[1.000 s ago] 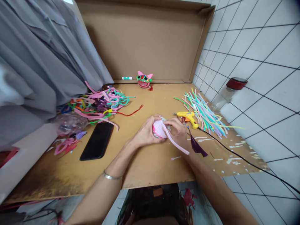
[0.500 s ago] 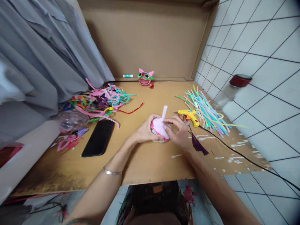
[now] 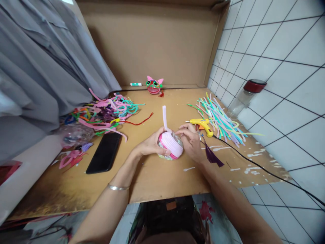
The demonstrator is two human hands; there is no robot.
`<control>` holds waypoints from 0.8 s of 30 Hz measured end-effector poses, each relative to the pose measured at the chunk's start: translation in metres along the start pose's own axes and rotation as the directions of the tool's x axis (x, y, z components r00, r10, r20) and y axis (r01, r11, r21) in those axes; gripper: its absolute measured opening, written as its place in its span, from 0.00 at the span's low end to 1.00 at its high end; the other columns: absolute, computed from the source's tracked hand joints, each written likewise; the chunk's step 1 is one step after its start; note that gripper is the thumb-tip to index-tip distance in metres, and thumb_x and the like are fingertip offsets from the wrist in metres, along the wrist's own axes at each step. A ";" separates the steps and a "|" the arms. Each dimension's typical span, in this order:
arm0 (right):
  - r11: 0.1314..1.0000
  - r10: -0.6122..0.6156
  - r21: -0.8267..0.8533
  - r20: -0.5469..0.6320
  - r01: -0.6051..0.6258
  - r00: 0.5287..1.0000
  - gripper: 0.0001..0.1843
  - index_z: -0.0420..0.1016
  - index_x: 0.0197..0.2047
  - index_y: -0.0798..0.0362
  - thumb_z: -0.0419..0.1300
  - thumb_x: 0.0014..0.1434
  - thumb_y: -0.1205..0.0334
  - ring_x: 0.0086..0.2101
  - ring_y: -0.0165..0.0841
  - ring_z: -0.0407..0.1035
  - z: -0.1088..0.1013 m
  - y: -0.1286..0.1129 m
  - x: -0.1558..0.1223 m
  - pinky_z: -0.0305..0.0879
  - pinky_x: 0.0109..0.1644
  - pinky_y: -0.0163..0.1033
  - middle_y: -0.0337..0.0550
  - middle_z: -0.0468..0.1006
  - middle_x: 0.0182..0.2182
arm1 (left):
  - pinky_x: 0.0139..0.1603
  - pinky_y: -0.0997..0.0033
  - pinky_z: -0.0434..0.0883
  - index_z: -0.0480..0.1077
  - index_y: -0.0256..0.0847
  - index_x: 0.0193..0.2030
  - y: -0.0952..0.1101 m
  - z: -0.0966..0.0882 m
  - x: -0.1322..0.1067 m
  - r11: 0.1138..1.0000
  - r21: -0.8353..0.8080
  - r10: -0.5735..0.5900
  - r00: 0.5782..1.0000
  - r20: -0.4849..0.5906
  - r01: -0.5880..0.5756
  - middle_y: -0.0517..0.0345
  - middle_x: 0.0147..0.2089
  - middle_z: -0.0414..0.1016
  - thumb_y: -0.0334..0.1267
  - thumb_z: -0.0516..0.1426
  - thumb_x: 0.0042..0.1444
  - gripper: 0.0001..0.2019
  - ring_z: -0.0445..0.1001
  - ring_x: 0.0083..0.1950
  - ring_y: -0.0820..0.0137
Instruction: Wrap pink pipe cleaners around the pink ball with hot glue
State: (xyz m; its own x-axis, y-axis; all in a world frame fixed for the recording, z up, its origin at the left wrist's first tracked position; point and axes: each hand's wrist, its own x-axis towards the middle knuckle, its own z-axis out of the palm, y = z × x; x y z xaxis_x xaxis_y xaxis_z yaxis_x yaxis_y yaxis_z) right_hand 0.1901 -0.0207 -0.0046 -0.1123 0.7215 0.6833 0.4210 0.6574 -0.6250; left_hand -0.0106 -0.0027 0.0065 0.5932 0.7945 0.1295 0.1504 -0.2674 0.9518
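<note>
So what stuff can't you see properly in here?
All in the head view:
Wrapped ball: partly covered by the left hand.
Right hand: too small to tell whether it pinches anything.
Black cord: far end cut off by the right edge.
Small tube: any writing is too small to read.
Clear bag: contents too blurred to name.

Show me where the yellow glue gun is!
In the head view, the yellow glue gun lies on the table, right of centre, between the right hand and the pastel fuzzy sticks.
</note>
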 end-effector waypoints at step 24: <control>0.953 -0.302 -0.009 0.067 0.303 0.951 0.06 0.73 0.40 0.49 0.57 0.62 0.68 0.34 0.34 0.72 -0.017 -0.033 0.000 0.67 0.38 0.42 0.42 0.77 0.32 | 0.56 0.56 0.70 0.62 0.41 0.52 0.032 0.008 -0.010 0.952 0.297 -0.071 0.997 -0.009 0.071 0.50 0.55 0.72 0.40 0.70 0.36 0.36 0.72 0.55 0.57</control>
State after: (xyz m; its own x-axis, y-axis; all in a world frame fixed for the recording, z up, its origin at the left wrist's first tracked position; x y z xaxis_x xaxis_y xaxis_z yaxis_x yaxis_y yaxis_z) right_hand 0.1913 -0.0460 0.0224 -0.2945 0.5022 0.8130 0.3752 0.8432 -0.3850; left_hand -0.0051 -0.0239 0.0337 0.5740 0.8163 0.0638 0.4201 -0.3605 0.8328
